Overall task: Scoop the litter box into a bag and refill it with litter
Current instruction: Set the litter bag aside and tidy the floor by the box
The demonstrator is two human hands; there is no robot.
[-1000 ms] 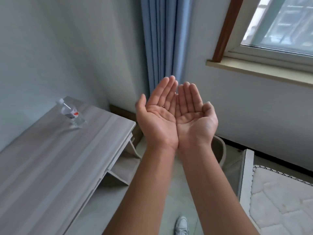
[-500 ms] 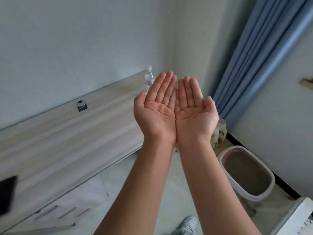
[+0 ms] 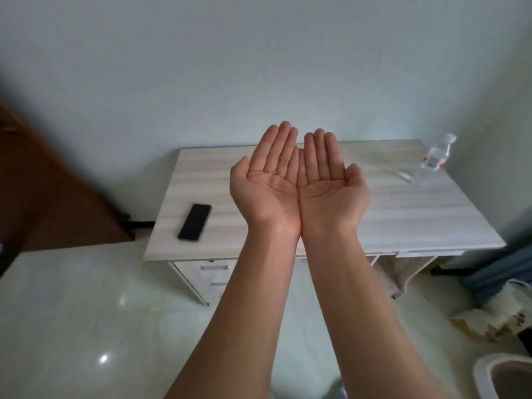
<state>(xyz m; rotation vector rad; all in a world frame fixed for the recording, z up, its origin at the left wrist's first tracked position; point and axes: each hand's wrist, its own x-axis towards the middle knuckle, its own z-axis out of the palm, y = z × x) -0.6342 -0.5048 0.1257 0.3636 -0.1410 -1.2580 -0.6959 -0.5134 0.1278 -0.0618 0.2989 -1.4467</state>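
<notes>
Head view, listed from the hands outward.

1. Left hand [image 3: 266,182] and right hand [image 3: 331,185]: raised at arm's length, palms up, little-finger edges touching, fingers straight and together. Both are released and hold nothing. A few tiny specks lie on the left palm. The pose reads as a display of empty hands, not as work.
2. Table [image 3: 403,220]: pale wood grain, pushed against the wall behind the hands, with drawers under it. It carries nothing the task needs, as far as can be seen.
3. Phone [image 3: 194,222]: black, flat on the table's left side, probably set aside to free the hands.
4. Water bottle [image 3: 433,159]: clear, upright at the table's far right corner, well apart from the phone.
5. Curtain [image 3: 501,272]: blue, showing at the right edge below the table's right end.
6. Sack [image 3: 495,318]: crumpled, whitish and yellow, on the floor near the curtain. It may be the litter supply, but the print is too blurred to tell.
7. Litter box [image 3: 481,375]: white rim, grey-brown inside, on the floor in the lower right corner and partly out of view, near the sack. It is well apart from both hands and no scooping has begun. No scoop is visible.
</notes>
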